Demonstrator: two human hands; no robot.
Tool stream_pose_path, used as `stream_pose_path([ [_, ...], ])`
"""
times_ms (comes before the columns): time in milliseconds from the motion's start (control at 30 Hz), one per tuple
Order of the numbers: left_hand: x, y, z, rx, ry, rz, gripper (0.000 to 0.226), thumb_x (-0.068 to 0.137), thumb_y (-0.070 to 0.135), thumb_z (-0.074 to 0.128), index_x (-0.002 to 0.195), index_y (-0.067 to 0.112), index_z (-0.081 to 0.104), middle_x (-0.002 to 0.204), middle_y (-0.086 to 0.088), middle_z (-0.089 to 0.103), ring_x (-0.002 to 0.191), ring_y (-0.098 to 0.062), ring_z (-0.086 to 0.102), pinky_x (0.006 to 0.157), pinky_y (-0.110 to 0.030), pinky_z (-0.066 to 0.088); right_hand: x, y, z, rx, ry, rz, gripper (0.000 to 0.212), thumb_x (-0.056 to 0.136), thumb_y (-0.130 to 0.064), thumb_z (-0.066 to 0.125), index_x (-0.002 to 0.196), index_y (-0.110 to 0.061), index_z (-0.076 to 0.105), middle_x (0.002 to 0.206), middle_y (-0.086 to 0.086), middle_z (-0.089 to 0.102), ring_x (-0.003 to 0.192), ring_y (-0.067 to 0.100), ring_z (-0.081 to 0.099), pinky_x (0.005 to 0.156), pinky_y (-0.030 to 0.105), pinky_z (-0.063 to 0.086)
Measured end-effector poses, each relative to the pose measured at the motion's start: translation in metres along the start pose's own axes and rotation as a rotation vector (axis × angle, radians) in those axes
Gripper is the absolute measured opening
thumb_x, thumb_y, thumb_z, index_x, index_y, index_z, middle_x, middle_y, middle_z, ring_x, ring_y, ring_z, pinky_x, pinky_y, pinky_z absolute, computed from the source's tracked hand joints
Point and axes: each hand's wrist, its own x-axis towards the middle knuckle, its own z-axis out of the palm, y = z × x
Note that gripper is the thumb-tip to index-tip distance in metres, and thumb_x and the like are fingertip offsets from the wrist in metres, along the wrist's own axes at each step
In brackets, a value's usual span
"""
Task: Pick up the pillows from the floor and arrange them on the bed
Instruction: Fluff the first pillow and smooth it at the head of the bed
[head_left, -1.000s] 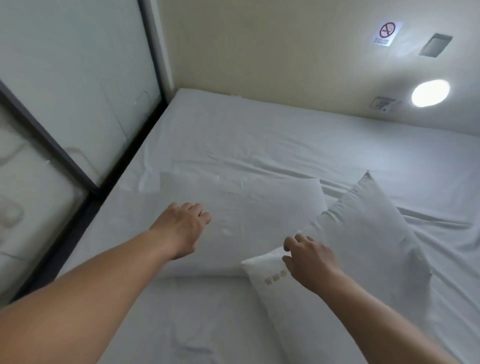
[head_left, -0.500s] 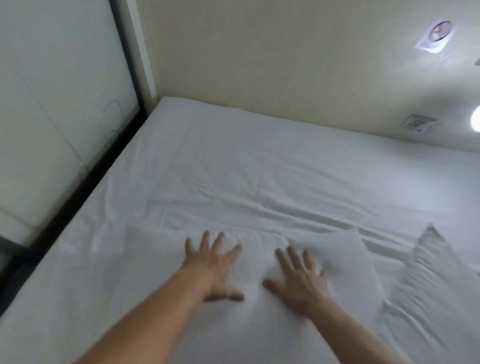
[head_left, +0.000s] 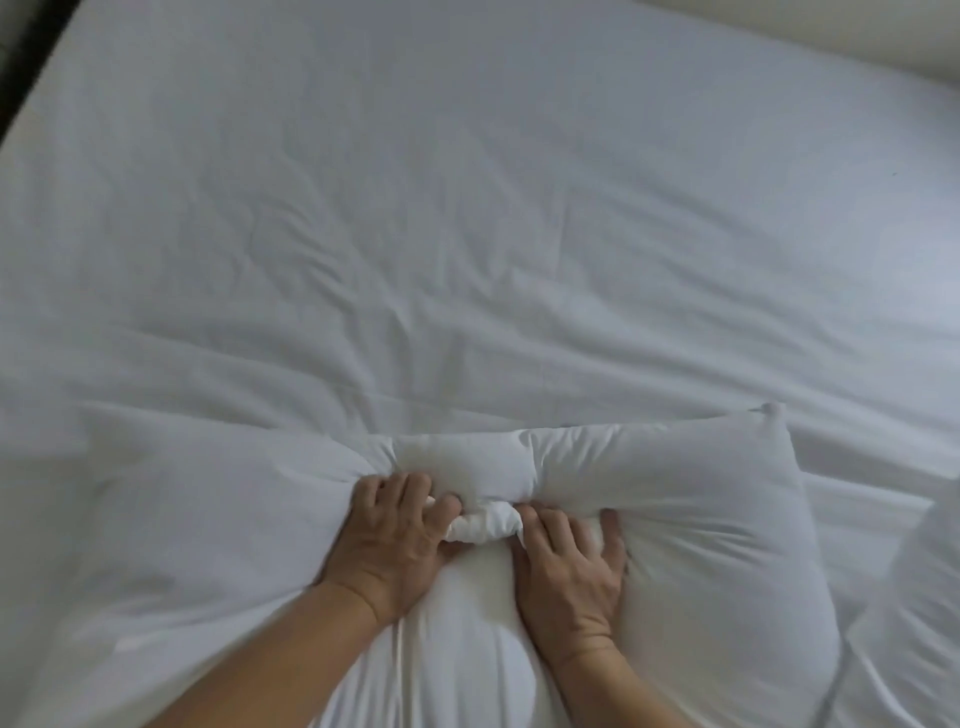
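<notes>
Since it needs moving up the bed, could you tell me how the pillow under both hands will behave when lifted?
Probably soft and floppy: the pillow bunches between the left hand and right hand. Likely light, and the ends may sag.

A single head-worn view looks steeply down and forward from above the near edge of the bed (head_left: 467, 182), close enough that the white sheet fills nearly the whole frame. Both forearms enter from the bottom edge (so the wearer leans over the mattress). A strip of wall (head_left: 914, 36) shows at the far right corner.
</notes>
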Motion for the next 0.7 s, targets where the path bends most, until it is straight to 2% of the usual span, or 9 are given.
stream_pose_path([
  [67,0.008,0.002,0.002,0.008,-0.005,0.012,0.026,0.068,0.042,0.074,0.078,0.022,0.062,0.072,-0.005,0.057,0.065,-0.029,0.055,0.063,-0.04,0.031,0.008,0.001,-0.002,-0.029,-0.002,0.01,0.019,0.087,-0.035,0.051,0.088,-0.023,0.067,0.074,-0.003,0.062,0.071,0.026,0.06,0.076,0.043,0.04],
  [133,0.012,0.001,-0.005,0.006,0.001,0.044,0.025,0.073,0.044,0.07,0.07,0.021,0.06,0.066,-0.003,0.057,0.06,-0.027,0.055,0.056,-0.039,0.038,0.019,0.0,-0.011,-0.049,-0.063,0.014,0.028,0.087,-0.038,0.047,0.073,-0.021,0.064,0.066,0.0,0.06,0.064,0.028,0.058,0.059,0.039,0.041],
  [233,0.016,-0.005,-0.037,-0.081,0.029,0.107,0.036,0.08,0.05,0.049,0.063,0.021,0.062,0.057,0.001,0.059,0.049,-0.022,0.058,0.044,-0.03,0.044,0.036,-0.008,-0.05,-0.044,-0.141,0.016,0.036,0.086,-0.041,0.045,0.059,-0.019,0.056,0.058,0.001,0.058,0.055,0.029,0.06,0.046,0.034,0.044],
  [333,0.013,-0.012,-0.09,-0.178,0.125,0.125,0.042,0.083,0.049,0.042,0.063,0.018,0.061,0.057,0.0,0.061,0.046,-0.024,0.059,0.039,-0.027,0.043,0.06,-0.017,-0.104,-0.051,-0.116,-0.041,0.039,0.086,-0.041,0.047,0.057,-0.016,0.054,0.055,0.002,0.058,0.052,0.028,0.061,0.038,0.03,0.042],
  [467,0.017,-0.051,-0.169,-0.238,0.246,0.01,0.044,0.087,0.048,0.038,0.069,0.014,0.06,0.062,-0.005,0.063,0.054,-0.03,0.063,0.041,-0.032,0.047,0.127,-0.064,-0.163,-0.028,0.02,-0.134,0.043,0.089,-0.043,0.041,0.06,-0.016,0.056,0.059,0.004,0.06,0.057,0.029,0.062,0.043,0.033,0.046],
  [567,0.032,-0.115,-0.217,-0.226,0.384,-0.204,0.051,0.092,0.056,0.033,0.081,0.014,0.06,0.075,-0.009,0.066,0.068,-0.033,0.065,0.053,-0.04,0.051,0.204,-0.131,-0.187,0.033,0.16,-0.263,0.041,0.09,-0.044,0.043,0.068,-0.015,0.062,0.069,0.005,0.063,0.068,0.03,0.061,0.057,0.038,0.048],
  [633,0.042,-0.159,-0.234,-0.262,0.45,-0.404,0.049,0.092,0.058,0.031,0.09,0.016,0.055,0.085,-0.009,0.063,0.077,-0.034,0.063,0.061,-0.045,0.052,0.252,-0.178,-0.194,0.077,0.212,-0.314,0.033,0.091,-0.043,0.046,0.086,-0.018,0.067,0.086,0.004,0.065,0.085,0.029,0.058,0.073,0.04,0.045],
  [700,0.05,-0.193,-0.239,-0.189,0.424,-0.536,0.041,0.092,0.054,0.038,0.103,0.017,0.052,0.095,-0.01,0.057,0.085,-0.032,0.058,0.068,-0.045,0.05,0.281,-0.213,-0.188,0.138,0.19,-0.232,0.03,0.092,-0.044,0.049,0.113,-0.025,0.06,0.114,0.0,0.061,0.106,0.028,0.051,0.09,0.041,0.038],
])
